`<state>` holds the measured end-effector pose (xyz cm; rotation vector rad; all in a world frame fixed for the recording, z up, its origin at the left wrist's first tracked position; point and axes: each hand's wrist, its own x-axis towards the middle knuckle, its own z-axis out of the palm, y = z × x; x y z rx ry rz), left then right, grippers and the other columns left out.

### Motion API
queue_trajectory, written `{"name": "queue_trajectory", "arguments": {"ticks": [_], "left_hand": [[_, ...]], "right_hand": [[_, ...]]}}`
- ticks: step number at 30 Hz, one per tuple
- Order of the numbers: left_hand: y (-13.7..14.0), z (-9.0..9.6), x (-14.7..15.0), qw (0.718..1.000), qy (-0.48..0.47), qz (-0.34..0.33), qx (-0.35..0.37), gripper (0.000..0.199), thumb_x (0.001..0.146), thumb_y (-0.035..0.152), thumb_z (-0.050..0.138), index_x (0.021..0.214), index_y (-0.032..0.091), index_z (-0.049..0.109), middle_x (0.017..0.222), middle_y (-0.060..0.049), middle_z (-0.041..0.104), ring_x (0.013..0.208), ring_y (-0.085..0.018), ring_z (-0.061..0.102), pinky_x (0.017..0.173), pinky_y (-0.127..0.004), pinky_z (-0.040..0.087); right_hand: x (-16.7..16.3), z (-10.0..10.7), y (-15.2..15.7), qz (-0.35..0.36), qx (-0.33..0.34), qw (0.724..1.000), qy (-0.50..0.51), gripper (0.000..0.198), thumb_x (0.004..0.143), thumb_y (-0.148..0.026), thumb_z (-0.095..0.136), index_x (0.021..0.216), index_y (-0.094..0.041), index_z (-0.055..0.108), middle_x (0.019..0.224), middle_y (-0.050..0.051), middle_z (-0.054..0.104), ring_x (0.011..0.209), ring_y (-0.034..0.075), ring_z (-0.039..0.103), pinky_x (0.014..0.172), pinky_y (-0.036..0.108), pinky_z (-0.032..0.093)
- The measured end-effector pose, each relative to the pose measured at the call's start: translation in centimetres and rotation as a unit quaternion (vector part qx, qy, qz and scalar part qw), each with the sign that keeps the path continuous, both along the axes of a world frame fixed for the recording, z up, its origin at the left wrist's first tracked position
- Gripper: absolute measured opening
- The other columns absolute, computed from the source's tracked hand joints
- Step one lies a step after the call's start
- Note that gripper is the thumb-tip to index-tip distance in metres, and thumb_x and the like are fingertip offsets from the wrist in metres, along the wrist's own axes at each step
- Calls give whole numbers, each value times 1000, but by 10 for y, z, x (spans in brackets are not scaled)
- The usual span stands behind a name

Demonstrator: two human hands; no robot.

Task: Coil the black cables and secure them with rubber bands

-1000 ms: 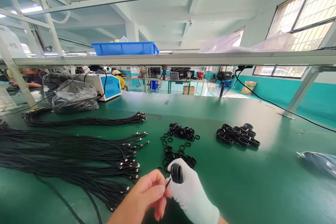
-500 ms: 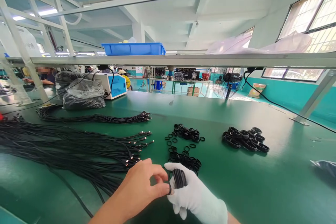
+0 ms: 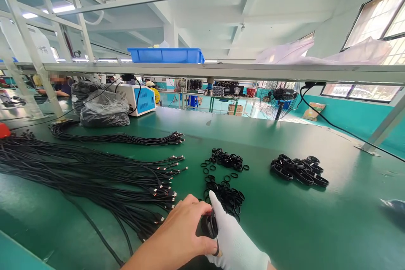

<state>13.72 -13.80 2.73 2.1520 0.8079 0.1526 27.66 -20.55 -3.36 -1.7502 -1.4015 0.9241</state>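
At the bottom centre, a coiled black cable (image 3: 209, 226) sits between my two hands. My left hand (image 3: 186, 234), bare, curls its fingers and thumb round the near side of the coil. A thin black ring (image 3: 217, 249) shows at the tip of the left thumb; the rest of it is mostly hidden. My right hand (image 3: 236, 240), in a white glove, grips the coil from the right, its thumb pointing up and its other fingers largely out of sight. Just beyond the hands lies a pile of black rings (image 3: 226, 194), with a second ring pile (image 3: 228, 159) farther back.
Long black cables (image 3: 95, 168) cover the left of the green table (image 3: 253, 135), with another cable bundle (image 3: 126, 138) behind. Finished-looking cable coils (image 3: 299, 169) lie at right. A bagged bundle (image 3: 106, 112) and a blue-white machine (image 3: 139, 100) stand at the back, under a shelf (image 3: 221, 68).
My left hand has shifted right and closed round the coil. The coil has turned and sits lower between the hands. My right thumb now points upward, and the view has shifted slightly.
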Motion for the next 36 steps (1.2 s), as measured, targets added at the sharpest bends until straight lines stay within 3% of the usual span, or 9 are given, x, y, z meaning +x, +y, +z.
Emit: {"name": "queue_trajectory", "arguments": {"ticks": [3, 7, 11, 14, 18, 21, 25, 29, 36], "left_hand": [[12, -1, 3, 999, 44, -29, 12, 42, 58, 37, 71, 98, 26, 65, 92, -2, 57, 86, -24, 53, 69, -28, 41], [38, 7, -2, 988, 90, -110, -62, 18, 71, 34, 57, 75, 21, 68, 68, 2, 62, 63, -16, 54, 55, -23, 37], [40, 17, -10, 996, 35, -58, -59, 28, 83, 36, 41, 82, 21, 66, 83, 3, 68, 71, -15, 56, 61, -22, 39], [14, 14, -12, 999, 20, 6, 31, 30, 85, 34, 38, 77, 21, 64, 79, 0, 67, 71, -17, 56, 63, -25, 39], [-24, 3, -9, 981, 40, -6, 190, 22, 78, 27, 45, 79, 26, 67, 77, -5, 67, 77, -24, 57, 62, -29, 38], [-26, -3, -5, 992, 65, -26, 108, 24, 77, 22, 43, 74, 26, 67, 77, -4, 68, 72, -22, 59, 61, -28, 39], [-4, -5, -2, 999, 32, -30, -17, 31, 79, 19, 38, 56, 21, 60, 65, 1, 67, 67, -18, 59, 65, -27, 40], [4, 5, -1, 987, -117, 34, -102, 14, 77, 21, 48, 78, 19, 62, 79, 0, 66, 73, -16, 57, 68, -25, 42], [-8, -4, 17, 939, -263, 100, -196, 6, 73, 20, 59, 72, 17, 53, 71, 1, 60, 69, -14, 54, 65, -25, 42]], "right_hand": [[-4, 4, -1, 1, 27, 1000, 3, 104, 52, -14, 53, 143, -12, 2, 89, 6, 63, 72, 20, 56, 68, 34, 43], [-9, 23, 1, -37, -5, 992, 119, 50, 55, -13, 50, 104, -21, 50, 67, -4, 57, 56, 11, 51, 51, 23, 39], [-5, 36, 0, 24, -110, 937, 330, 37, 52, -10, 53, 85, -22, 41, 53, -11, 44, 36, 6, 41, 34, 18, 27], [1, 33, 1, 55, -112, 912, 390, 45, 47, -4, 55, 84, -22, 38, 59, -11, 44, 37, 6, 45, 35, 18, 33], [11, 29, -1, 22, -5, 959, 283, 41, 45, 0, 48, 79, -21, 40, 55, -12, 33, 42, 2, 31, 37, 16, 20], [15, 34, -8, 103, 12, 950, 295, 44, 48, 2, 54, 85, -20, 46, 60, -11, 43, 48, 3, 34, 41, 15, 23], [13, 34, -12, 145, 9, 875, 462, 52, 47, -12, 74, 88, -22, 44, 103, 3, 59, 56, 8, 57, 42, 17, 36], [14, 23, -6, 201, 43, 803, 560, 54, 56, -26, 75, 92, -25, 35, 68, -2, 64, 37, 8, 50, 34, 15, 34], [15, 22, -6, 221, 45, 805, 549, 51, 63, -25, 73, 93, -24, 32, 60, -2, 64, 38, 7, 51, 38, 13, 38]]}}
